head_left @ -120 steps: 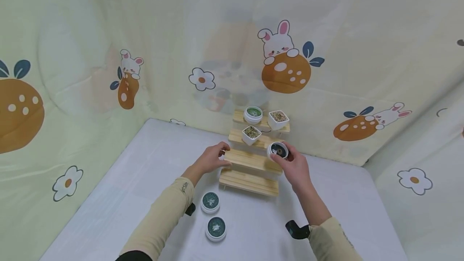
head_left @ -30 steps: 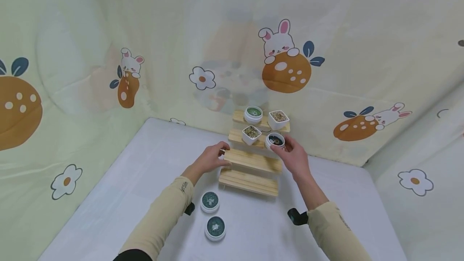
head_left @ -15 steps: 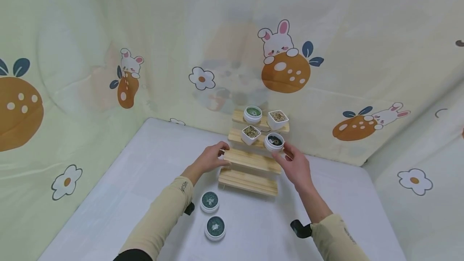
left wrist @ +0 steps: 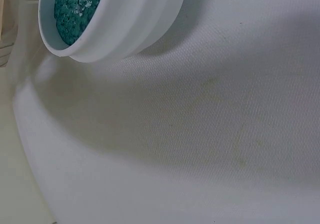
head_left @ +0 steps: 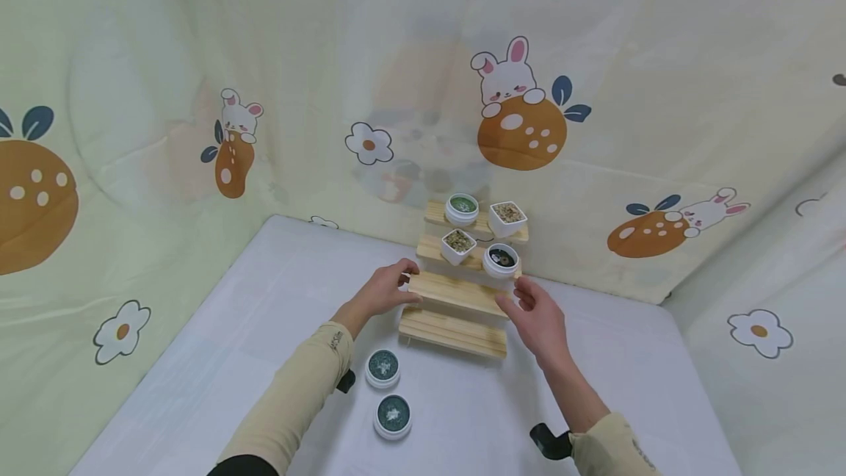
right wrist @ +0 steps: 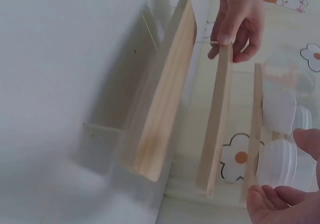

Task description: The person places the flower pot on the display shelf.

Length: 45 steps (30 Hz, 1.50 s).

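My left hand [head_left: 382, 289] pinches the left end of a board on the tiered wooden display stand [head_left: 456, 292], the second tier from the bottom. Thumb and fingers of that hand [right wrist: 242, 21] show at the board's end in the right wrist view. A round white jar [head_left: 501, 261] with dark contents stands upright at the right end of the tier above, beside a square white pot [head_left: 458, 247] of tan grains. Just below and right of the round jar, my right hand [head_left: 540, 318] holds nothing, its fingers loosely bent and parted.
On the top tier stand a round jar with green contents [head_left: 461, 209] and a square pot of grains [head_left: 507, 219]. Two round jars with teal granules, one nearer [head_left: 393, 417] and one farther [head_left: 382, 369], sit on the white table [head_left: 297, 270]. A printed curtain [head_left: 410, 42] hangs behind.
The round dark jar went from my right hand, in front of the stand, up and back onto the second tier from the top. My right hand let go and lowered. The left stayed put.
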Available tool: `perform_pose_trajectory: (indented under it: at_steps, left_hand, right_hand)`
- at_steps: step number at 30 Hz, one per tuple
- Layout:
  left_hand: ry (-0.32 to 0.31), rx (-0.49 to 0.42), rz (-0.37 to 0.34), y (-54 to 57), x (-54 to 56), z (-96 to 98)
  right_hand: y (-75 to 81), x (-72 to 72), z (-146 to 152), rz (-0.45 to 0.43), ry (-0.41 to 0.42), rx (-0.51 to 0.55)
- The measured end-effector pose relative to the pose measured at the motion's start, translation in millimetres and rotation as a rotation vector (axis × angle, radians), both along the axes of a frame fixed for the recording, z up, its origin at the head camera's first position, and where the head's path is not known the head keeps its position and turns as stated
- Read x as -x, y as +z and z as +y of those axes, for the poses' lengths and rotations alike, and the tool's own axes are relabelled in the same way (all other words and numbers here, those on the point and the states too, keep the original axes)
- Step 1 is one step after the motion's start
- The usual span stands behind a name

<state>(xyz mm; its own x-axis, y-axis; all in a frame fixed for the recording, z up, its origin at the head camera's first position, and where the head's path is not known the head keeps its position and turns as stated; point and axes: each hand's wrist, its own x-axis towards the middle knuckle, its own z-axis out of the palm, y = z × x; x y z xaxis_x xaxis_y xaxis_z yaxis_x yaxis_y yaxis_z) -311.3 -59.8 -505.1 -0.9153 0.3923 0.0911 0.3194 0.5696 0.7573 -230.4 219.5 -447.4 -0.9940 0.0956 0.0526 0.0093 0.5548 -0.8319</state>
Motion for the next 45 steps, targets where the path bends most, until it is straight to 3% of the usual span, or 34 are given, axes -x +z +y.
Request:
perform_pose_trajectory:
  at_steps: [8, 21, 38, 45]
  left_hand:
    - [0.009, 0.002, -0.008, -0.7, 1.1, 1.8]
    - [-0.009, -0.010, 0.031, -2.0, -0.2, -0.2]
    - [-0.007, -0.009, 0.014, -1.3, 0.7, -0.6]
    - [-0.013, 0.002, 0.046, -1.9, -0.4, -1.2]
  right_hand:
    - [-10.7, -16.8, -17, -0.011, 0.000, 0.070]
    - [-45.1, -36.2, -53, 0.013, 0.172, 0.142]
    - [-74.5, -43.7, -90, -0.017, 0.357, 0.175]
    - [-74.4, -45.8, -101, -0.039, 0.423, 0.190]
